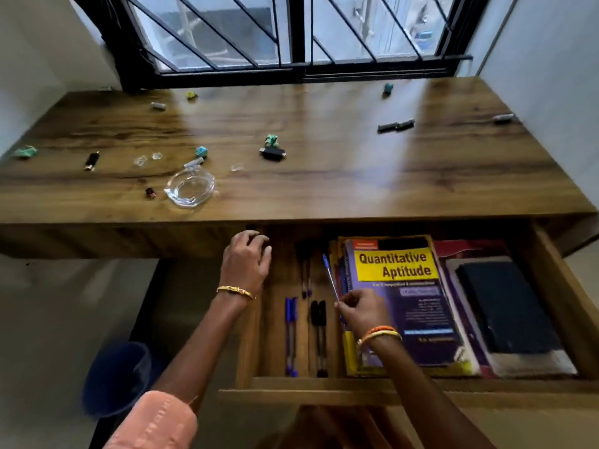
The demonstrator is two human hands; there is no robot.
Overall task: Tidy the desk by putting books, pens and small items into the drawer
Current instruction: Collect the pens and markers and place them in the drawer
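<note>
Drawer [557, 303] is standing pulled out across the lower half of the frame, and we are working over it with both hands.

At lower left, a blue bin [116, 377] is sitting on the floor. Left of centre, our left hand [248, 259] is hovering at the drawer's left wall, just under the desk [324, 176] edge, fingers loosely curled and apparently holding nothing; blur is keeping us from telling whether it is touching the wood. Just right of it, two blue pens [290, 332] and two black pens [319, 335] are lying in the pen slots, long axes running up and down the frame.

At centre, our right hand [364, 314] is pinching the lower end of a clear blue pen [330, 275], which is slanting up and slightly left from the fingertips, between the pen slots and the books. Its long axis is nearly matching the slots, so we are judging that lowering it needs only a small shift to the left; the right hand is the nearer one. Right of it, the Quantitative Aptitude book [405, 286] is resting on a stack, with a dark notebook [505, 303] beside it.

Across the upper half of the frame, small items are still waiting on the desk, among them a glass ashtray [190, 187] at the left and a black connector [273, 153] nearer the middle.
</note>
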